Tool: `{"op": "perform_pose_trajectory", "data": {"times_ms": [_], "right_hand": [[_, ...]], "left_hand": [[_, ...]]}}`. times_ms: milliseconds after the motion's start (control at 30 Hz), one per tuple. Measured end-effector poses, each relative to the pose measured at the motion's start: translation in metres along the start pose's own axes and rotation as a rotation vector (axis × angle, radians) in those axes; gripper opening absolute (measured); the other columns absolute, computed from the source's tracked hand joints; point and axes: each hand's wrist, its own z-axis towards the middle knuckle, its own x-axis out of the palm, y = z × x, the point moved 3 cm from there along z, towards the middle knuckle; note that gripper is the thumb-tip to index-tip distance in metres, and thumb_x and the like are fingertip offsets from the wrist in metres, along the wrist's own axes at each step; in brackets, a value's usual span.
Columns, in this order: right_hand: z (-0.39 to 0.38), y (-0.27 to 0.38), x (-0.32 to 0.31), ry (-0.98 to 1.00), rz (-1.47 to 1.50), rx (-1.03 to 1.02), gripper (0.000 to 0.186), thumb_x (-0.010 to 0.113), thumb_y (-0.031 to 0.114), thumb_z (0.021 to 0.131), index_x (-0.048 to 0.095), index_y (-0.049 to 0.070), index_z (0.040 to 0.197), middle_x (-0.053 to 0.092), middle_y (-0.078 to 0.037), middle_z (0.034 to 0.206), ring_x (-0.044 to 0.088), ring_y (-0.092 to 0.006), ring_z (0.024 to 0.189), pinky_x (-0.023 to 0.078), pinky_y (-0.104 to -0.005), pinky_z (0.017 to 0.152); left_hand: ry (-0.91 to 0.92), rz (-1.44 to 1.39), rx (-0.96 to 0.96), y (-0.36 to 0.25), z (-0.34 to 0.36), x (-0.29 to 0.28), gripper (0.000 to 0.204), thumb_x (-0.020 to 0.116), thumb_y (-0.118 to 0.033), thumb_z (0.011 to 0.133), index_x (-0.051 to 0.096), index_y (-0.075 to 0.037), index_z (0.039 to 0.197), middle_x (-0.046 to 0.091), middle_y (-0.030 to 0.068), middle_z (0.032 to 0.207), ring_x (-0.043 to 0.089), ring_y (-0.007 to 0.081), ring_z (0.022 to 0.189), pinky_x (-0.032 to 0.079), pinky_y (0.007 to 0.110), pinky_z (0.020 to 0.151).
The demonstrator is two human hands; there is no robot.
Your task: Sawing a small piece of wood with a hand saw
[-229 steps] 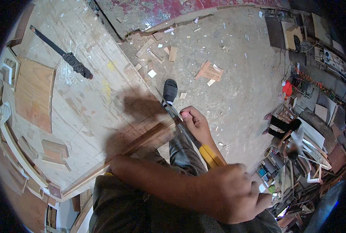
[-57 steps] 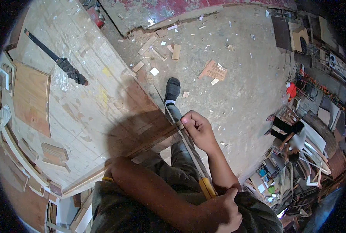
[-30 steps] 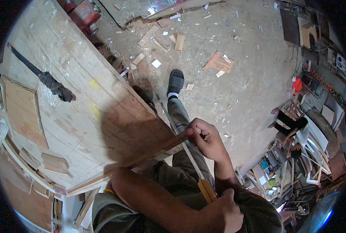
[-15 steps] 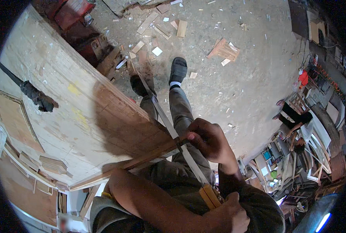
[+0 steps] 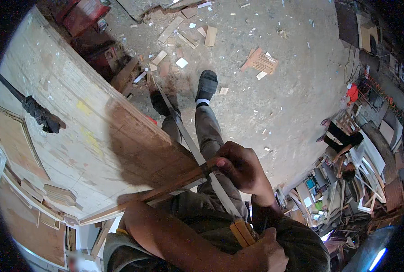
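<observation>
My left hand (image 5: pixel 272 251) is closed around the yellow handle (image 5: pixel 240 231) of a long, tapering metal blade (image 5: pixel 190 143), low at the right. The blade runs forward past the workbench's edge, above my legs. My right hand (image 5: pixel 240 170) is curled beside the blade, thumb on the end of a narrow wooden strip (image 5: pixel 179 180) that crosses under or against it; the exact contact is hidden. The pale wooden workbench (image 5: pixel 61 59) lies to my left, with a black-wrapped bar (image 5: pixel 41 113), a plywood panel (image 5: pixel 16 136) and small stacked boards (image 5: pixel 59 195) on it.
Wood offcuts (image 5: pixel 261 61) are scattered over the concrete floor (image 5: pixel 288 99). Red objects (image 5: pixel 77 16) sit beyond the bench's far edge. A co-worker (image 5: pixel 347 149) in dark trousers is at the right, among piled boards (image 5: pixel 374 190), clutter and a red item (image 5: pixel 351 93).
Over the last seconds the view has swung, bringing both my feet and the red objects into sight. My left hand has moved down from its earlier position, and the blade now lies steeper across the strip.
</observation>
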Motion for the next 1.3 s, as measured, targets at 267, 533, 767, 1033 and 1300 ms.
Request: {"op": "perform_pose_trajectory", "data": {"times_ms": [267,533,767,1033,1300], "right_hand": [[0.001,-0.003,-0.001,0.018,-0.02,-0.015,0.005,0.063,0.002,0.095,0.066,-0.001,0.097,0.069,-0.016,0.088,0.069,-0.03,0.081,0.052,-0.0365,0.072],[0.003,-0.003,-0.001,0.026,-0.035,-0.047,0.004,0.062,0.002,0.096,0.065,0.0,0.097,0.068,-0.016,0.087,0.069,-0.0316,0.081,0.052,-0.0365,0.071],[0.003,-0.004,0.0,0.003,-0.045,-0.113,0.003,0.063,0.0,0.095,0.064,0.0,0.099,0.068,-0.015,0.088,0.07,-0.0301,0.08,0.052,-0.0344,0.07],[0.0,-0.009,0.003,-0.024,-0.012,-0.155,0.015,0.063,0.009,0.099,0.061,-0.005,0.097,0.065,-0.014,0.088,0.064,-0.0202,0.079,0.049,-0.0307,0.072],[-0.005,-0.021,0.004,-0.034,0.005,-0.175,0.017,0.064,0.011,0.099,0.059,-0.005,0.103,0.065,-0.014,0.094,0.064,-0.0207,0.083,0.05,-0.0311,0.075]], "left_hand": [[-0.017,-0.002,-0.012,0.007,0.0,-0.004,0.012,0.062,-0.018,0.081,0.065,-0.009,0.074,0.058,0.0057,0.058,0.053,0.0245,0.053,0.042,0.046,0.069],[-0.015,-0.01,-0.029,0.007,-0.001,-0.003,0.012,0.062,-0.018,0.081,0.065,-0.009,0.074,0.058,0.0057,0.058,0.053,0.0244,0.052,0.042,0.046,0.069],[-0.038,-0.027,-0.042,0.004,-0.006,0.0,0.012,0.062,-0.018,0.081,0.065,-0.009,0.074,0.058,0.0058,0.057,0.053,0.0243,0.052,0.041,0.046,0.069],[-0.062,-0.038,-0.063,0.003,-0.009,0.0,0.012,0.062,-0.018,0.081,0.064,-0.009,0.074,0.057,0.0058,0.057,0.052,0.0242,0.052,0.041,0.046,0.07],[-0.072,-0.065,-0.065,0.005,-0.012,0.004,0.013,0.061,-0.019,0.081,0.064,-0.009,0.074,0.057,0.0058,0.057,0.052,0.0241,0.051,0.04,0.046,0.07]]}}
